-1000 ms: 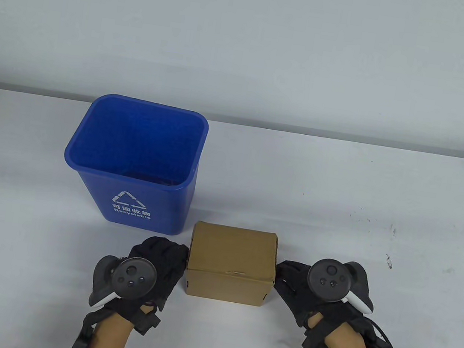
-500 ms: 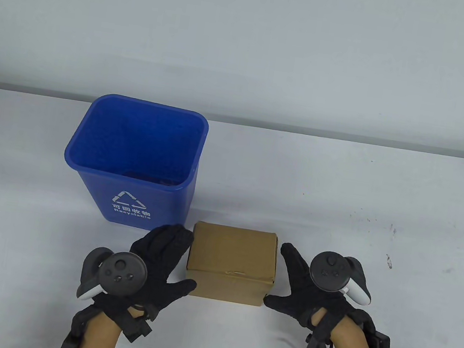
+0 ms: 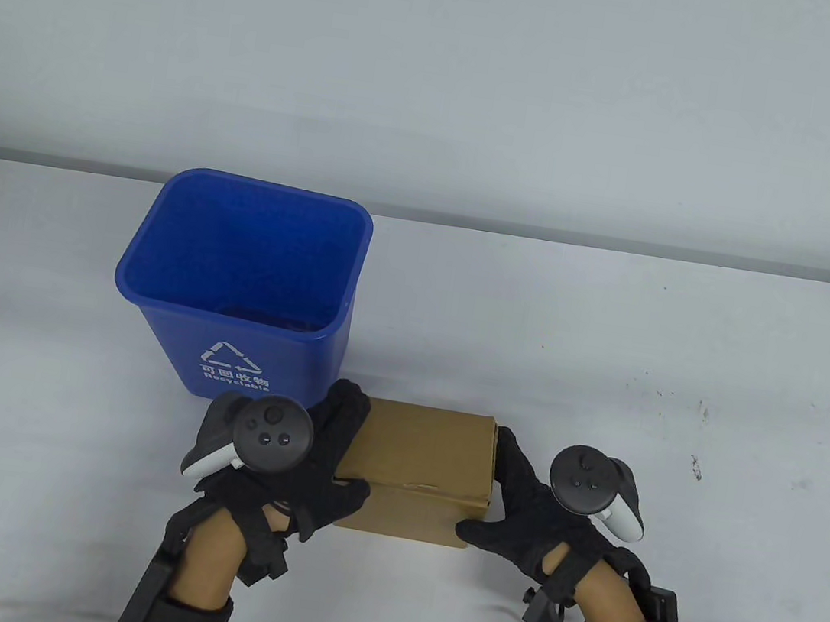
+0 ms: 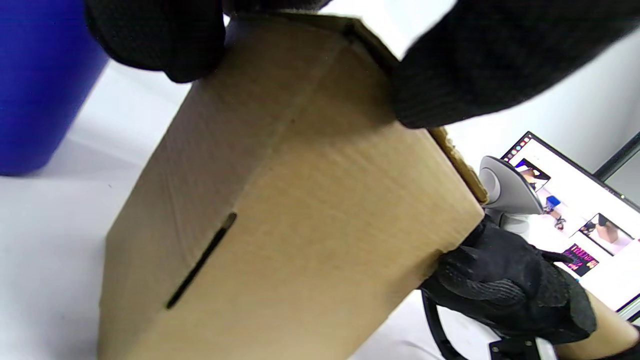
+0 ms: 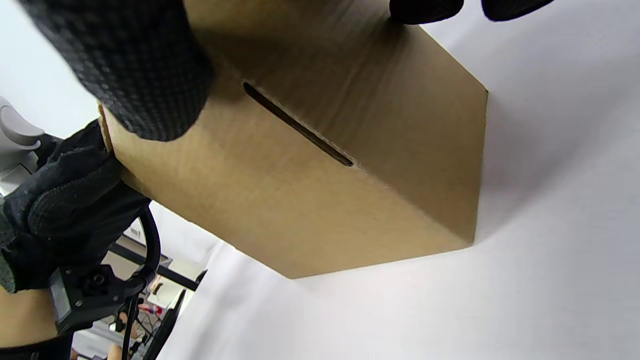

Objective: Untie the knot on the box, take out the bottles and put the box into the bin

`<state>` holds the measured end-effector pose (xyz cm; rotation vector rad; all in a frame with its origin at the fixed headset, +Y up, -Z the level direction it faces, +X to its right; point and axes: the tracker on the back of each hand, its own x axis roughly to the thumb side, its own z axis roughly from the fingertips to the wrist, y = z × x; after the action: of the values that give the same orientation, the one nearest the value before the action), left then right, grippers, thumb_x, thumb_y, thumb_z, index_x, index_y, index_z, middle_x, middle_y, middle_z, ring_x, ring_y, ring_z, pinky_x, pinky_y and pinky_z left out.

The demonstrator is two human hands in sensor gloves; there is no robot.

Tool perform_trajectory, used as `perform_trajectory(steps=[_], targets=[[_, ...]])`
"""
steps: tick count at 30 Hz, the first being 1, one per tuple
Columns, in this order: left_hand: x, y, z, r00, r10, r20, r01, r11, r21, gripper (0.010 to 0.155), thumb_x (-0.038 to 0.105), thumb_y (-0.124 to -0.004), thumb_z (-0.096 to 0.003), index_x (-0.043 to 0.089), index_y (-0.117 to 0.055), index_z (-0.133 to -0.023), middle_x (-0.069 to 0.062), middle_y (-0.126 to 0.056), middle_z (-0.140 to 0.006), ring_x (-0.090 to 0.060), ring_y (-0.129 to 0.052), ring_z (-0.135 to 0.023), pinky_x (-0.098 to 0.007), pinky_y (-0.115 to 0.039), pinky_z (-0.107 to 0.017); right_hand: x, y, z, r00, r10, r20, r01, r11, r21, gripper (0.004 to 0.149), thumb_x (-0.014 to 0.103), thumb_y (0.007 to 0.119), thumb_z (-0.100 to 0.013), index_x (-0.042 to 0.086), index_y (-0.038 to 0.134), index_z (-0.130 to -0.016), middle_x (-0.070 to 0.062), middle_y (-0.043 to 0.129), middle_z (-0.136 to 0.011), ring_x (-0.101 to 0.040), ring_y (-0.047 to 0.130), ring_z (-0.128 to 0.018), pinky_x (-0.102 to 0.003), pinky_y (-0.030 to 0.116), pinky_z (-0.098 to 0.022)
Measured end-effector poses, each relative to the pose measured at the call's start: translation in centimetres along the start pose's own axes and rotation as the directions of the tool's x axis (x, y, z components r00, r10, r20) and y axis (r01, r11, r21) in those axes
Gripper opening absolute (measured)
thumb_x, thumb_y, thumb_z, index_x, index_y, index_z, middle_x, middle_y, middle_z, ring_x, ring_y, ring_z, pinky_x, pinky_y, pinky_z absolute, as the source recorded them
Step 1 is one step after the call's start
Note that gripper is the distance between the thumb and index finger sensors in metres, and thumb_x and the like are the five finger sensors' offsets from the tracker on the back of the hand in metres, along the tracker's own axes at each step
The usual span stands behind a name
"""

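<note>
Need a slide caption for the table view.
Both gloved hands grip the cardboard box beside the blue bin.

The left hand (image 3: 308,466), in a black knitted sensor glove with a dark round tracker (image 3: 266,433) strapped to its back, reaches in from the bottom edge, its bare forearm angled up and to the right; its fingers lie over the left end of the closed brown cardboard box (image 3: 429,456) and its thumb crosses the near front corner. The right hand (image 3: 530,508), gloved alike and carrying its own tracker (image 3: 588,480), mirrors it: fingers against the right end, thumb stretched leftward along the front face. Both wrists wear black straps, and a thin cable loops below the right wrist.
</note>
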<state>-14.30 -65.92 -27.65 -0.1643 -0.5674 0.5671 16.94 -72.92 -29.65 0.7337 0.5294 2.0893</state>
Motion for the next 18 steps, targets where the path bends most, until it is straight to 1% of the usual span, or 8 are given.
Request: perform_trajectory(steps=[4, 6, 10, 12, 13, 18], targets=[[0.56, 0.17, -0.18, 0.994, -0.102, 0.039, 0.1, 0.994, 0.049, 0.095, 0.055, -0.08, -0.0464, -0.001, -0.041, -0.113, -0.034, -0.037, -0.113, -0.061, -0.078, -0.092, -0.063, -0.072, -0.068, 0.32, 0.0, 0.0, 0.999, 0.032, 0.004, -0.032, 0.999, -0.014, 0.113, 0.049, 0.083, -0.045, 0.0, -0.004, -0.097, -0.026, 0.002, -0.105, -0.059, 0.041, -0.096, -0.07, 0.045, -0.064], [0.57, 0.11, -0.11, 0.989, -0.14, 0.053, 0.137, 0.988, 0.067, 0.095, 0.056, -0.078, -0.0459, -0.001, -0.044, -0.113, -0.035, -0.04, -0.112, -0.06, -0.082, -0.089, -0.062, -0.074, -0.067, 0.41, 0.06, -0.04, 0.999, 0.052, 0.004, -0.052, 0.998, -0.018, 0.113, 0.048, 0.083, -0.045, -0.001, -0.004, -0.097, -0.026, 0.003, -0.104, -0.059, 0.042, -0.096, -0.07, 0.046, -0.064], [0.38, 0.07, 0.05, 0.987, -0.141, 0.078, 0.132, 0.986, 0.103, 0.093, 0.057, -0.075, -0.0465, -0.002, -0.048, -0.112, -0.036, -0.045, -0.11, -0.059, -0.086, -0.085, -0.061, -0.076, -0.066, 0.52, 0.14, -0.07, 0.998, 0.06, 0.005, -0.06, 0.998, -0.015, 0.112, 0.047, 0.083, -0.045, -0.001, -0.004, -0.097, -0.027, 0.003, -0.104, -0.059, 0.043, -0.096, -0.07, 0.046, -0.064], [0.51, -0.01, 0.11, 0.981, -0.181, 0.072, 0.169, 0.975, 0.144, 0.089, 0.056, -0.073, -0.0466, -0.001, -0.051, -0.111, -0.036, -0.05, -0.109, -0.057, -0.09, -0.082, -0.06, -0.079, -0.064, 0.6, 0.25, -0.06, 0.998, 0.065, 0.005, -0.065, 0.998, -0.014, 0.113, 0.048, 0.083, -0.045, -0.002, -0.005, -0.097, -0.027, 0.003, -0.104, -0.059, 0.042, -0.096, -0.07, 0.046, -0.064], [0.51, -0.06, 0.08, 0.976, -0.206, 0.063, 0.195, 0.97, 0.148, 0.089, 0.057, -0.071, -0.0467, -0.001, -0.05, -0.111, -0.035, -0.05, -0.109, -0.056, -0.091, -0.082, -0.059, -0.08, -0.064, 0.66, 0.29, -0.03, 0.998, 0.069, 0.002, -0.069, 0.998, -0.015, 0.112, 0.047, 0.083, -0.045, -0.002, -0.005, -0.096, -0.028, 0.003, -0.104, -0.059, 0.043, -0.095, -0.07, 0.046, -0.064], [0.35, 0.03, 0.0, 0.986, -0.154, 0.057, 0.144, 0.979, 0.146, 0.089, 0.057, -0.07, -0.0474, -0.001, -0.05, -0.111, -0.035, -0.05, -0.108, -0.057, -0.091, -0.081, -0.059, -0.079, -0.063, 0.65, 0.29, -0.08, 0.998, 0.068, 0.002, -0.068, 0.997, -0.024, 0.112, 0.047, 0.082, -0.045, -0.002, -0.004, -0.097, -0.028, 0.003, -0.104, -0.059, 0.044, -0.095, -0.07, 0.047, -0.064]])
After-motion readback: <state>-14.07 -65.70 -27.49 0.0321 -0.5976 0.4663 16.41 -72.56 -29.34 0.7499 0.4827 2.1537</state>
